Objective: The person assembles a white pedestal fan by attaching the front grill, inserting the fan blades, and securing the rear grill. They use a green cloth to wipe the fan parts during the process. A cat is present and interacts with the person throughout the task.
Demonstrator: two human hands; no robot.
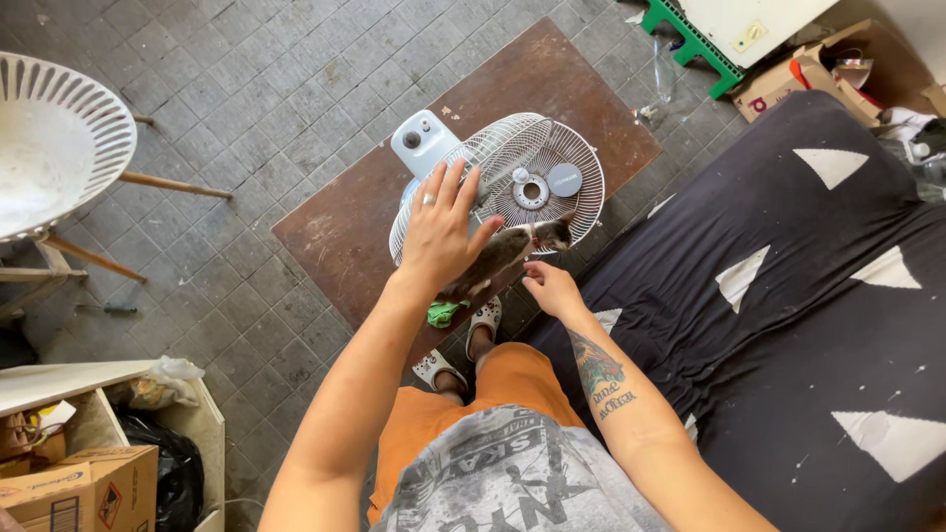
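Left hand (pixel 439 232): centre frame, palm down, fingers spread and relaxed, resting on the kitten's back; nothing gripped.
Right hand (pixel 552 288): just right of centre, fingers loosely curled near the kitten's head; cannot tell if touching or holding anything.
Kitten (pixel 512 248): grey-white, between both hands, against the fan grille's lower edge.
Fan (pixel 522 182): white, wire guard facing up, pale blue motor housing at its upper left; lying on the table.
Table (pixel 345 232): brown, worn, centre frame on grey tiled floor.
Mattress (pixel 788 345): dark, right side of frame.
Sandals (pixel 458 345): white, below the table edge.
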